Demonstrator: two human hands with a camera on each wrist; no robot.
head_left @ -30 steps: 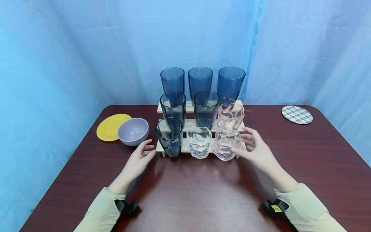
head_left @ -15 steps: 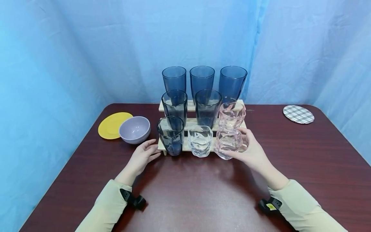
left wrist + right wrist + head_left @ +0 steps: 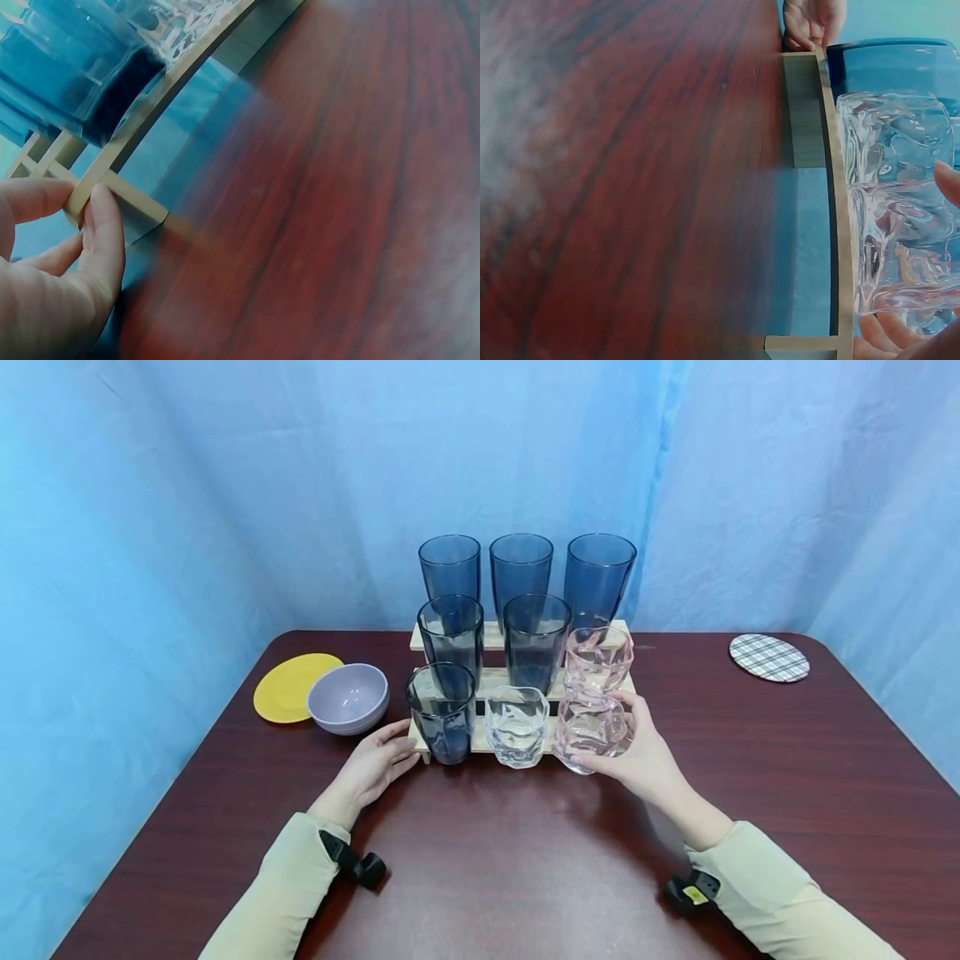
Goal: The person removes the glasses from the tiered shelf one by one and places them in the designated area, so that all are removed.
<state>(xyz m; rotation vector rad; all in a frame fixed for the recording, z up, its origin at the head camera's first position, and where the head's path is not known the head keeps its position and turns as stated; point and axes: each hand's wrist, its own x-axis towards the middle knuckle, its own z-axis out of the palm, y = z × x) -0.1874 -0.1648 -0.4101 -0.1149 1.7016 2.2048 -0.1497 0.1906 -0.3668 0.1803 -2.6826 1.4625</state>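
A three-step wooden rack (image 3: 487, 735) holds rows of glasses. My left hand (image 3: 378, 764) pinches the rack's front left corner between thumb and fingers, plain in the left wrist view. My right hand (image 3: 648, 756) is curled round the front pink tinted glass (image 3: 588, 727), thumb (image 3: 949, 182) at its near side and fingers (image 3: 885, 334) at its right. That glass stands upright on the front step. Beside it are a clear wavy glass (image 3: 517, 727) and a dark tumbler (image 3: 442, 718). Behind it stands another pink glass (image 3: 597, 662).
Blue tumblers (image 3: 450, 568) line the top step, dark ones (image 3: 536, 643) the middle. At left, a lilac bowl (image 3: 348, 697) sits near a yellow plate (image 3: 288, 689). A checked round mat (image 3: 768, 657) lies far right. Blue curtains (image 3: 480, 452) hang behind the table (image 3: 510, 860).
My right hand has moved left and closed round the front pink glass. My left hand has moved right onto the rack's corner and now pinches it. The glasses stay in place.
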